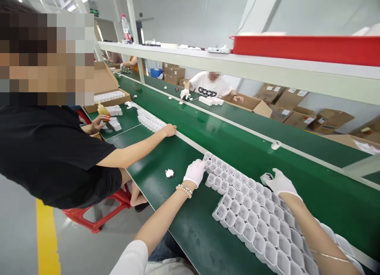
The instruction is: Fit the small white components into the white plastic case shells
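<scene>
Rows of white open-topped plastic cups stand packed together on the green table. My left hand, in a white glove, is at the far left corner of these rows, its curled fingers on a white cup. My right hand, also gloved, is over the belt beyond the rows. It grips another small white cup with a dark opening, low at its left side, while one finger points outward. A small white and black part lies left of my left hand.
A co-worker in black sits at my left, one arm reaching over more white cups. A green belt runs past the table; one white piece lies on its far side. Overhead, a shelf bears a red tray.
</scene>
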### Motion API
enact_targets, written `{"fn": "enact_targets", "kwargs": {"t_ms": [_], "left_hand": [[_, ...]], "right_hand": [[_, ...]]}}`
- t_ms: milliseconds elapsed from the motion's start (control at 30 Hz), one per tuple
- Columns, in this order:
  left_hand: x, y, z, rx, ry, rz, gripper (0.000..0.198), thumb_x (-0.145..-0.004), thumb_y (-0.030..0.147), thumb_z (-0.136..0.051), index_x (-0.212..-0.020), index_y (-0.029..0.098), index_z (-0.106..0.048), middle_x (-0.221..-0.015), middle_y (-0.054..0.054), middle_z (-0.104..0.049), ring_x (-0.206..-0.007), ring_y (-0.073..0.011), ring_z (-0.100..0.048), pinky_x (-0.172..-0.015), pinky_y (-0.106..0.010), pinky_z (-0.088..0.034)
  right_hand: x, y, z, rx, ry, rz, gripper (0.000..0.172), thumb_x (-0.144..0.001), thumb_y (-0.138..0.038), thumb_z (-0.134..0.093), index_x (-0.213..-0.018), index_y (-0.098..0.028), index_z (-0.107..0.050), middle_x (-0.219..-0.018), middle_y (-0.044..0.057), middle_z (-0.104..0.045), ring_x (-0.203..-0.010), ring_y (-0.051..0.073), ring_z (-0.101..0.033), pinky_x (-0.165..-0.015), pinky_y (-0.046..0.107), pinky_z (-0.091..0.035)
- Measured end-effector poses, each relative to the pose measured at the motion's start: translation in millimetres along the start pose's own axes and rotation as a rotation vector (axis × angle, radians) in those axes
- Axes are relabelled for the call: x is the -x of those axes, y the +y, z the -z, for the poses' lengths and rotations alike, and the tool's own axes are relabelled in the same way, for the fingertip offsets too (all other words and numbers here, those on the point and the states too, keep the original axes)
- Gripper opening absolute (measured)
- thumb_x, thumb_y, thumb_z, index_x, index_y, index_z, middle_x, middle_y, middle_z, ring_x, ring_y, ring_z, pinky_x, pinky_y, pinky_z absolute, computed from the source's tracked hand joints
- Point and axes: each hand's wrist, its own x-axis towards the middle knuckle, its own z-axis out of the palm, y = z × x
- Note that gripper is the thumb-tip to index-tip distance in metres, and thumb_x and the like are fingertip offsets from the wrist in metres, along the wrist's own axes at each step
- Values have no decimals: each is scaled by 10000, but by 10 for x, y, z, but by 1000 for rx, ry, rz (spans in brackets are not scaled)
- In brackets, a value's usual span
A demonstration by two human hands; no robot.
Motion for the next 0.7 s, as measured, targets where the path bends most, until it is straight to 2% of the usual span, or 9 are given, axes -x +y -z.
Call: {"fn": "enact_targets", "kwargs": {"t_ms": [67,100,167,233,300,367,433,567,700], "left_hand": [[-9,-13,-11,42,-4,-4,178,-946,251,-577,-1091,156,-620,-1148,-79,-621,-1020,-210,-609,-902,-418,-513],[-10,-23,-13,66,-4,-9,180,-945,267,-583,-1080,156,-625,-1140,-78,-627,-1011,-204,-611,-897,-413,-515],[-6,-52,-7,119,1,-25,147,-929,255,-601,-1024,151,-644,-1139,-87,-637,-1004,-200,-614,-897,-394,-513],[4,-90,7,181,15,-43,73,-904,205,-613,-899,157,-668,-1131,-92,-651,-1001,-199,-618,-904,-361,-503],[13,-136,32,250,44,-57,132,-875,171,-621,-748,169,-660,-1119,-84,-663,-1008,-207,-623,-912,-338,-493],[18,-191,74,326,88,-65,202,-848,163,-630,-646,177,-627,-1076,-68,-676,-1001,-210,-631,-912,-332,-492],[26,-251,146,402,150,-67,211,-823,164,-639,-615,178,-605,-1015,-59,-684,-964,-202,-641,-890,-327,-505],[126,-346,398,538,333,-63,151,-796,225,-663,-679,174,-581,-992,-64,-668,-921,-186,-647,-824,-307,-534],[400,-372,686,641,512,-79,190,-739,269,-724,-776,183,-558,-959,-47,-638,-914,-187,-646,-831,-329,-543]], "right_hand": [[77,-200,10,43,39,48,671,-836,-369,-539,-1358,51,-490,-1156,383,-579,-1041,491,-618,-782,573,-463],[159,-331,9,48,47,87,701,-827,-373,-568,-1387,35,-460,-1226,382,-540,-1098,495,-591,-830,587,-453],[435,-632,-8,13,6,214,670,-821,-374,-613,-1407,-81,-471,-1294,274,-549,-1145,406,-597,-914,501,-469],[837,-951,-49,-55,-118,389,505,-851,-365,-600,-1337,-237,-547,-1228,112,-634,-1065,275,-654,-897,374,-503],[1278,-1253,-127,-73,-331,669,332,-890,-251,-526,-1208,-243,-624,-1149,86,-671,-979,254,-678,-837,376,-514],[1647,-1518,-264,-37,-382,703,246,-877,-179,-520,-1057,-217,-684,-1027,94,-689,-859,258,-692,-750,374,-514],[1862,-1749,-463,-42,-379,659,182,-845,-146,-560,-959,-179,-698,-926,110,-685,-767,263,-685,-679,365,-504],[1838,-2195,-887,-157,-253,558,193,-844,-199,-646,-1008,-99,-657,-937,146,-669,-856,275,-656,-715,378,-507],[1624,-2572,-1044,-393,-53,608,240,-938,-346,-603,-1057,-139,-632,-1019,70,-661,-867,183,-643,-770,363,-538]]}}
